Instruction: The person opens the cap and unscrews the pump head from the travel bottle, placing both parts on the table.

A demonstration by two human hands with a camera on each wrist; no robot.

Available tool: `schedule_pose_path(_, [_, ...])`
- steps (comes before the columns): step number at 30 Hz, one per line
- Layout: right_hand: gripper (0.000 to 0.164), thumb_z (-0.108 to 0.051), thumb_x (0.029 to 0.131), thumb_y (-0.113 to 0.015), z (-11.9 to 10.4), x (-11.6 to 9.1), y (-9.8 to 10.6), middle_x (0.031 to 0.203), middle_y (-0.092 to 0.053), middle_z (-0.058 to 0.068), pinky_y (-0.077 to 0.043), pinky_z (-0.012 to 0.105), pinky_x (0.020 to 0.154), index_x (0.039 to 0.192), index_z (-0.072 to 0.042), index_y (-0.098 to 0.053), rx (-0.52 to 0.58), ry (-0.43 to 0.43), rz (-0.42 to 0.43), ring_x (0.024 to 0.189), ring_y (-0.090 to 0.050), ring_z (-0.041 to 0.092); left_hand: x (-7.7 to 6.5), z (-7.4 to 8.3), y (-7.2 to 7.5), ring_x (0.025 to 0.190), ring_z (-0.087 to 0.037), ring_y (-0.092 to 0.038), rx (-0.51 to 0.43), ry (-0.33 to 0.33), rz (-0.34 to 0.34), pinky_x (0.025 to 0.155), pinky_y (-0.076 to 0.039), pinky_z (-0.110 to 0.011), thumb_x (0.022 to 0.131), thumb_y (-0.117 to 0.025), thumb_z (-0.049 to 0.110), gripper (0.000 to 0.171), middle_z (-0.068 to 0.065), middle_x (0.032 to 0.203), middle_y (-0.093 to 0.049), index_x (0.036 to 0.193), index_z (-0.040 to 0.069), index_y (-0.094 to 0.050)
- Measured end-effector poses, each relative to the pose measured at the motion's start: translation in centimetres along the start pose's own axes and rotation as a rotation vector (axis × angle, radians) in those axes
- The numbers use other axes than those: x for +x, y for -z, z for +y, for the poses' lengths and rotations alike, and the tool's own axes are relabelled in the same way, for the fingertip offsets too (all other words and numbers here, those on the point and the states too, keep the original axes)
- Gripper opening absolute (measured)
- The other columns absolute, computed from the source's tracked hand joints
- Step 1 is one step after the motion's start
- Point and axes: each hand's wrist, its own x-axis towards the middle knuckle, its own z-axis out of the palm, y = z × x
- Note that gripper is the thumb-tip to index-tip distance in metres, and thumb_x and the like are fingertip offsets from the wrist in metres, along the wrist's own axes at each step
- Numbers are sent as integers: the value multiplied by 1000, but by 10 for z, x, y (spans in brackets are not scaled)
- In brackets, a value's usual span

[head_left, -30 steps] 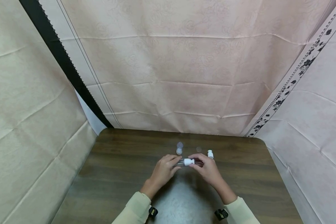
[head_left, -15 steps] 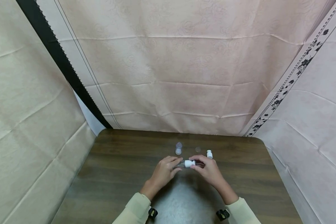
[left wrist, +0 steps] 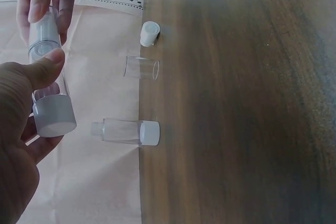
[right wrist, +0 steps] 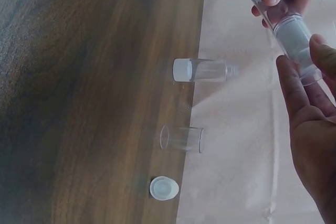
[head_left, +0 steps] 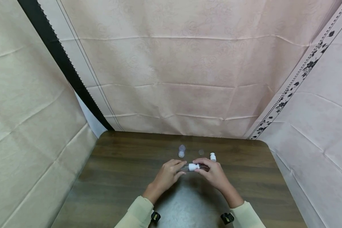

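Both hands hold a clear bottle with a white base and a white upper section (head_left: 193, 167) above the tabletop. My left hand (head_left: 167, 173) grips its clear body near the white base (left wrist: 54, 116), thumb across the side. Toward the other end, my right hand (head_left: 212, 174) pinches the bottle around the white section (right wrist: 295, 38), whose tip looks clear. Beyond the hands stand a second clear bottle (left wrist: 122, 131) with a white base and narrow neck, a clear open-ended sleeve or cap (right wrist: 182, 139), and a small white cap-like piece (head_left: 213, 156).
The brown wooden table (head_left: 117, 177) extends around the hands on all sides. Pale cloth (head_left: 171, 69) hangs behind its far edge, with more cloth at left and right. The loose pieces are lined up between the hands and that far edge.
The held bottle has shifted very slightly to the right and downward in the head view. Both hands keep their hold, and the loose pieces remain in place.
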Motion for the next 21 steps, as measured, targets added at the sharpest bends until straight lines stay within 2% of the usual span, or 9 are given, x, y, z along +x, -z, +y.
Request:
schedule_pose_path(5, [26,-7,89,-79,-3,-1,2,118,-75,4,-61,24,83,114,-6,-76,19,19,-24,106,-73,18,-1,1,2,104,-16,-72,-6,7,-25,86,-61,-26,87,-84,20,45,-6,115,-75,129,9,-72])
schedule_pose_path(13, [27,-9,89,-79,-3,-3,5,121,-75,3,-61,27,83,116,-10,-76,10,33,-44,107,-73,20,-3,3,4,105,-16,-72,-10,2,-45,87,-61,-26,88,-83,19,44,-5,117,-75,130,9,-72])
schedule_pose_path(16, [28,-8,89,-79,0,-4,5,121,-75,5,-62,29,83,117,-7,-76,12,54,-39,107,-73,21,-3,4,4,106,-15,-72,-8,9,-56,88,-60,-26,89,-82,21,44,-5,118,-75,130,9,-72])
schedule_pose_path(21, [27,-9,89,-79,1,-6,6,120,-75,4,-62,29,82,116,-10,-76,5,79,-20,106,-73,21,-1,5,5,105,-16,-72,-26,14,-58,88,-61,-27,89,-82,21,43,-5,118,-74,130,10,-72])
